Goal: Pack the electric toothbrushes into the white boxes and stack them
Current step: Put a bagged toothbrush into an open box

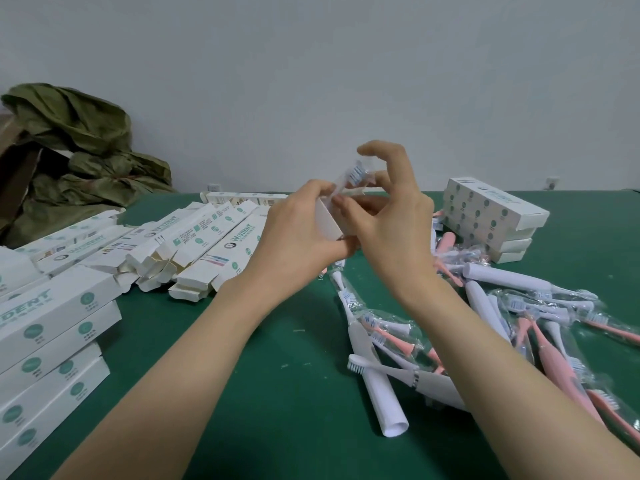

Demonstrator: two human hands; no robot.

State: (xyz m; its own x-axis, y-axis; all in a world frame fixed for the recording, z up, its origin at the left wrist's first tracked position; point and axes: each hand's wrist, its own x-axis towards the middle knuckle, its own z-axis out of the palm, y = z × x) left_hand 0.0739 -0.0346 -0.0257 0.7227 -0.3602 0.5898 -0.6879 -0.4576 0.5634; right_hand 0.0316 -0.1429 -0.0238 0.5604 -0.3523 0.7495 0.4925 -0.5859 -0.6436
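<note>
My left hand grips a white box held up above the green table. A toothbrush head in clear wrap sticks out of the box's top. My right hand holds the box from the right, its thumb at the box's opening, its index finger raised and curled over the brush head. Loose white and pink toothbrushes, many bagged, lie in a heap at the right. A pile of closed boxes stands at the back right.
Open, flat white boxes lie spread at the back left. Closed boxes are stacked at the near left. A green cloth and a brown carton sit at the far left against the grey wall.
</note>
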